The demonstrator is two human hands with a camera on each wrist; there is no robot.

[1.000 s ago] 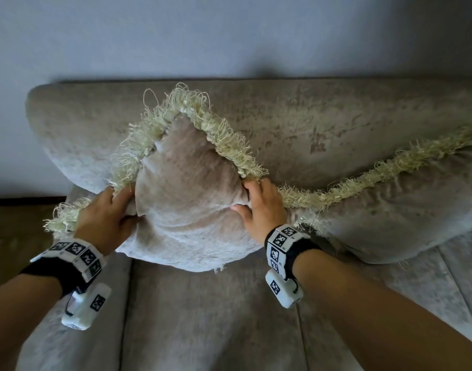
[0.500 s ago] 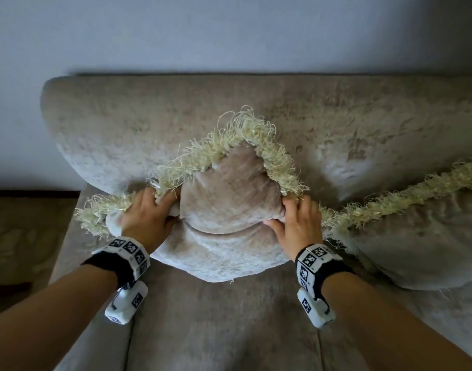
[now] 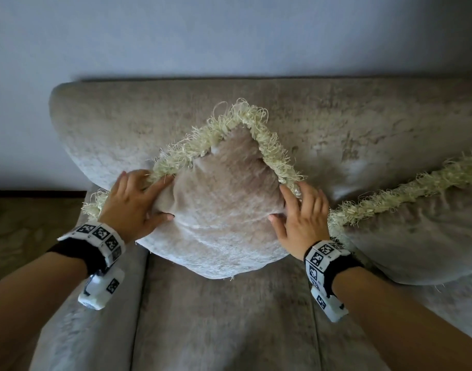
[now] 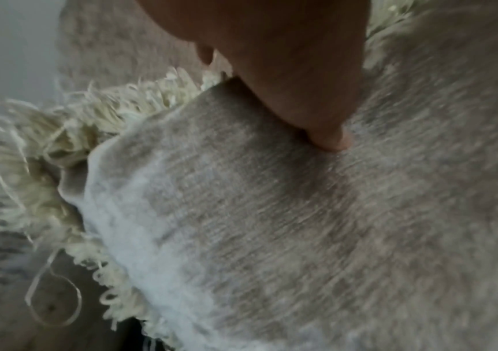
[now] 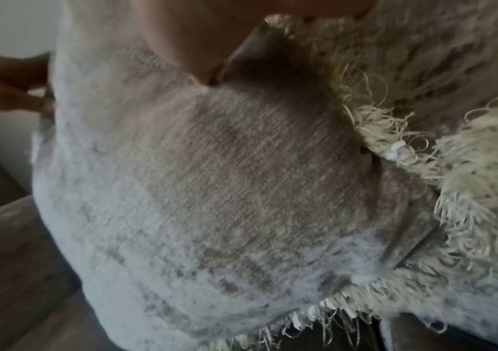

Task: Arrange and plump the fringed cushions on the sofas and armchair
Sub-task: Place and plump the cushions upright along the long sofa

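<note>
Gripping the fringed cushion (image 3: 224,210) by its side edges with our left hand (image 3: 133,204) and right hand (image 3: 301,218), we hold it corner-up against the sofa backrest (image 3: 122,124).

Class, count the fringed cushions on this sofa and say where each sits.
2. The middle cushion stands corner-down against the sofa back, between the left hand and right hand. The second cushion lies to its right, cut off by the frame; others may sit beyond.
</note>
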